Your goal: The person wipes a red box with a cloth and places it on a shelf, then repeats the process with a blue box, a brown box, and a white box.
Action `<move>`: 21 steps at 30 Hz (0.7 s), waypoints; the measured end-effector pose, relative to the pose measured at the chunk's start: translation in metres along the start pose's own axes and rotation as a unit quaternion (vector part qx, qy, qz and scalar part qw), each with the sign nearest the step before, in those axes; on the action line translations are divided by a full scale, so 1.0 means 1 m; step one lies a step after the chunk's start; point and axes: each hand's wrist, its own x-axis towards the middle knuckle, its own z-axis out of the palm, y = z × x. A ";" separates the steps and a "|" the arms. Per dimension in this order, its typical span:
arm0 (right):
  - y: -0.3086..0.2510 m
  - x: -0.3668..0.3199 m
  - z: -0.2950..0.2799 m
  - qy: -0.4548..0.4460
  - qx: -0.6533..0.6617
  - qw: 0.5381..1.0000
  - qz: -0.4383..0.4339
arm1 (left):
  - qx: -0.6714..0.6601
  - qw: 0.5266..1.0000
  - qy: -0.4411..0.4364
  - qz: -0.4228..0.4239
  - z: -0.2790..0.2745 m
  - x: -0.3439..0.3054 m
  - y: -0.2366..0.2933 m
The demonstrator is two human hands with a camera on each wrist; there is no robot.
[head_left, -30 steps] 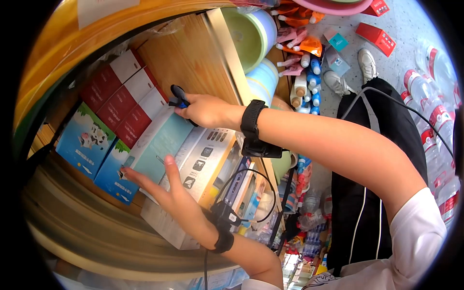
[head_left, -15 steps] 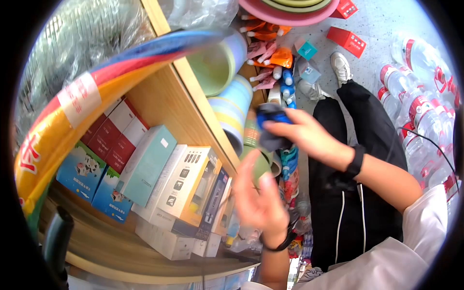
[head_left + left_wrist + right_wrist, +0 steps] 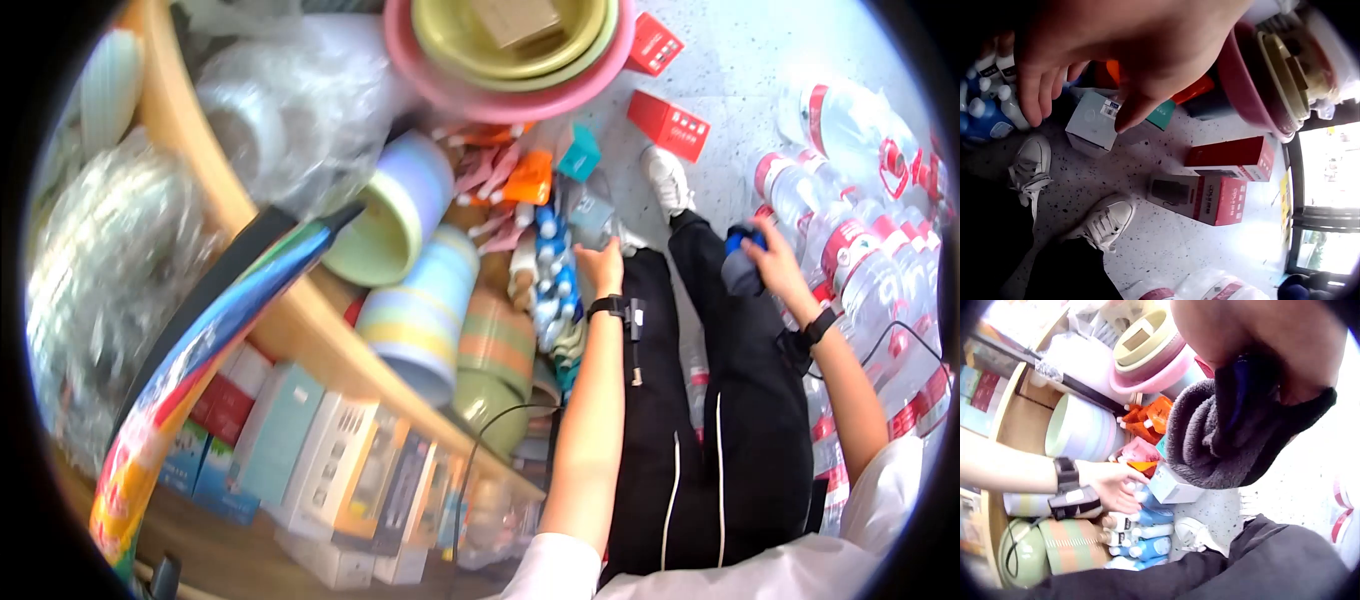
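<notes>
My right hand (image 3: 778, 262) grips a folded dark grey cloth (image 3: 1210, 434) with a blue part, held over the right leg near the bottles. Fuzzy folds of the cloth show at close range in the right wrist view. My left hand (image 3: 603, 268) reaches forward with fingers apart and nothing in them. Just beyond it, a pale blue box (image 3: 1092, 122) stands on the floor, partly covered by the thumb in the left wrist view. A teal box (image 3: 579, 152) lies behind that one. Blue-and-white bottles (image 3: 550, 270) stand in a row beside the left hand.
Red boxes (image 3: 670, 125) lie on the speckled floor (image 3: 740, 60). Large clear water bottles (image 3: 860, 240) line the right side. Stacked basins (image 3: 400, 60) stand at the top, striped buckets (image 3: 420, 310) at the left. A wooden shelf (image 3: 330, 330) holds several boxes.
Both hands have left the shelf boxes. The right hand has carried the cloth right, over the leg; the left hand has swung out toward the floor boxes. The view has turned toward the floor.
</notes>
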 end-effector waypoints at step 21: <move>0.008 0.017 0.062 -0.019 0.121 0.989 0.087 | 0.305 0.904 0.047 0.297 0.013 0.058 0.017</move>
